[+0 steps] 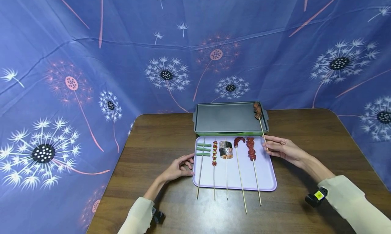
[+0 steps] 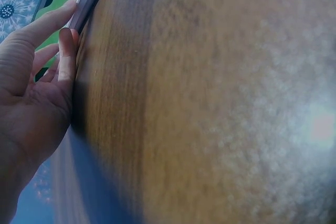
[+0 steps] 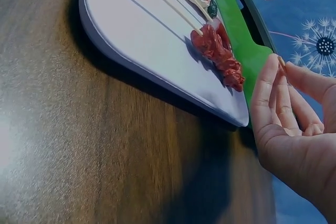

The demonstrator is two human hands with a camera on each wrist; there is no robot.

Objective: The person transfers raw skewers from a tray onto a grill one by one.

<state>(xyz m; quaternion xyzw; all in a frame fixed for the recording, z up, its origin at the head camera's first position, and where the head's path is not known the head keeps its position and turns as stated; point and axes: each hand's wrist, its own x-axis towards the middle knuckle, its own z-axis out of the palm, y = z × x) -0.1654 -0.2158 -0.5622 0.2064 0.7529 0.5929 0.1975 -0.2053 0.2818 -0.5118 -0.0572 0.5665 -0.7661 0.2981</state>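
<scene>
My right hand (image 1: 282, 149) pinches the lower end of a bamboo skewer of browned meat chunks (image 1: 258, 111) between thumb and fingertips. Those chunks are over the right end of a dark griddle pan (image 1: 226, 117). In the right wrist view only the stick's tip (image 3: 281, 62) shows at the fingertips. On the left, my left hand (image 1: 177, 168) touches the left edge of a pale lilac tray (image 1: 189, 179). Its index finger (image 2: 50, 24) reaches to the tray rim in the left wrist view.
Several skewers lie on the tray: green pieces (image 1: 203, 149), small red-and-yellow pieces (image 1: 215, 153), fish slices (image 1: 226, 150), a curled red piece (image 1: 239, 140) and red meat (image 1: 251, 148). Their sticks overhang its front edge. The wooden table (image 1: 146, 145) meets a blue dandelion-print cloth (image 1: 131, 64) behind.
</scene>
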